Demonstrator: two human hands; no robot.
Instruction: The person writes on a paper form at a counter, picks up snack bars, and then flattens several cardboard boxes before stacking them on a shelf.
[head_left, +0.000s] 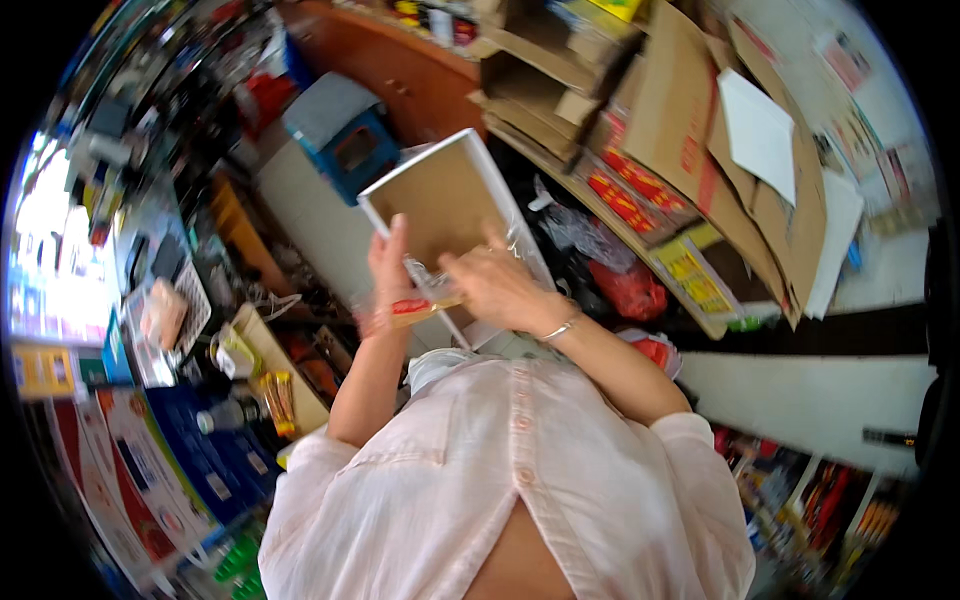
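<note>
A shallow white-rimmed cardboard box (442, 195) with a plain brown inside is held tilted in front of my torso. My left hand (390, 262) supports its left wall, the fingers pointing up along the edge. Beside that palm and wrist hangs a clear plastic packet with a red and yellow strip (411, 306). Over the lower part of the box is my right hand (495, 281), blurred, its fingers bent and spread. Crinkled clear plastic (431, 279) shows between the two hands; whether the right fingers pinch it is unclear.
A blue stool with a grey top (341, 127) stands on the floor beyond the box. Large cardboard cartons (675, 112) are stacked at the right, with plastic bags (592, 240) beneath. A cluttered glass counter (169, 247) runs along the left, and printed boxes (127, 472) stand lower left.
</note>
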